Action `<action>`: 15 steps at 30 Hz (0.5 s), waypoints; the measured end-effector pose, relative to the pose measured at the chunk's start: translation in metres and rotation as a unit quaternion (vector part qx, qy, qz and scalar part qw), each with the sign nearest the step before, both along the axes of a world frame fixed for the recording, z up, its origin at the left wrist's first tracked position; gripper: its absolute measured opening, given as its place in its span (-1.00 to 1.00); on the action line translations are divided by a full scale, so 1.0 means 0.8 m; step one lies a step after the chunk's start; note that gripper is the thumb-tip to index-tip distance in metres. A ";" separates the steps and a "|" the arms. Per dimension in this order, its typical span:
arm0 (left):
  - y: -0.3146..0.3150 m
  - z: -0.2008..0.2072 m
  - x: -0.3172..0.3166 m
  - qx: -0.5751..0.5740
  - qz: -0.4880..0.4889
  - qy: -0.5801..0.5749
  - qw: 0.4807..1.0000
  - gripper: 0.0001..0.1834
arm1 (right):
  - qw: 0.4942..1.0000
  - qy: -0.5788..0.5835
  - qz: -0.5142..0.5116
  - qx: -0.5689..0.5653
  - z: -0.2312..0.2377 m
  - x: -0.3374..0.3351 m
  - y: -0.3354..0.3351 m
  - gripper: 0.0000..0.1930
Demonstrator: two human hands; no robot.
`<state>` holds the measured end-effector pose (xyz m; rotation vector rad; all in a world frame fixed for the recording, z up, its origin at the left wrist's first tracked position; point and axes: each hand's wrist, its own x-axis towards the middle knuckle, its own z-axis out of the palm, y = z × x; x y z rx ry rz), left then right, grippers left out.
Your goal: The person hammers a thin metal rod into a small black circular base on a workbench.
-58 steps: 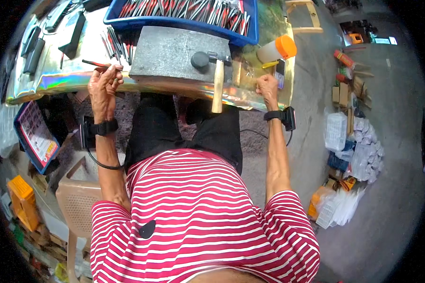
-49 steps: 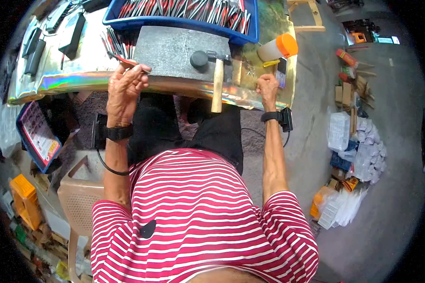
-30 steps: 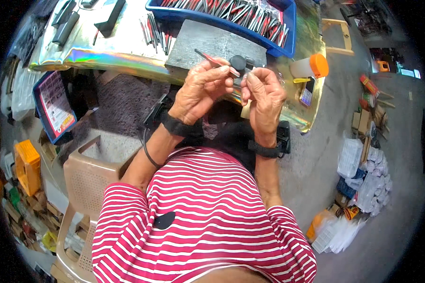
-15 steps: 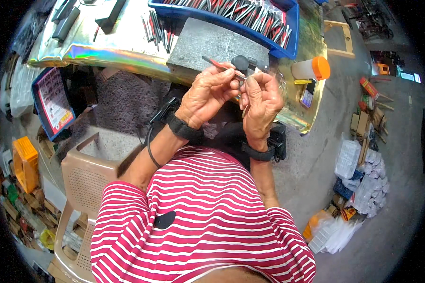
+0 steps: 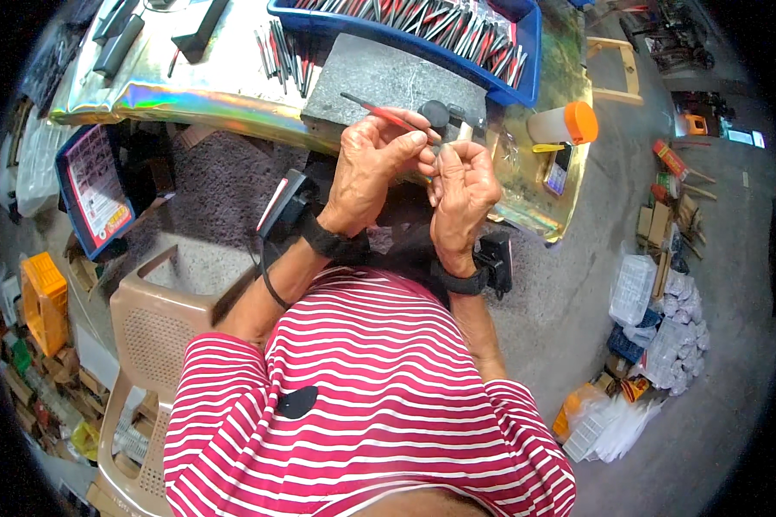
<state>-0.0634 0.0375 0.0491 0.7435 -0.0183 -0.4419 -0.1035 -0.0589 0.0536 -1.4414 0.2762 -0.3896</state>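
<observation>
While both forearms rise from the lower frame, elbows bent, the hands meet just above centre over the table's front edge. The left hand [image 5: 366, 172], palm turned inward, has its grip closed on a slim red-and-black piece [image 5: 386, 115], which slants from upper left down to the fingertips. The right hand [image 5: 466, 185] brings thumb and forefinger together at the piece's lower end; whether that grip holds anything, I cannot tell.

At upper centre, a blue tray [image 5: 532, 65] is filled with slim red, black and silver pieces [image 5: 422, 30]; loose ones [image 5: 286, 60] lie to its left. A jar [image 5: 547, 127] with an orange lid lies tilted at upper right, contents unclear.

A grey slab [image 5: 358, 77] sits just beyond the hands. The shiny edge of the table [image 5: 224, 82] curves from middle left to a corner right of centre, where grey floor [image 5: 569, 297] stretches beyond.
</observation>
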 end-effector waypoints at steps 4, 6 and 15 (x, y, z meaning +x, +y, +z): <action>0.001 0.004 -0.002 0.098 0.030 -0.057 0.993 -0.85 | 0.997 0.035 0.004 0.064 -0.003 0.000 -0.002 -0.89; 0.000 0.000 -0.002 0.095 0.042 -0.068 0.992 -0.86 | 0.993 0.034 0.023 0.109 -0.007 0.000 -0.002 -0.90; -0.008 -0.006 0.008 0.180 0.080 -0.157 0.968 -0.91 | 0.979 0.053 0.038 0.194 -0.013 0.000 -0.007 -0.87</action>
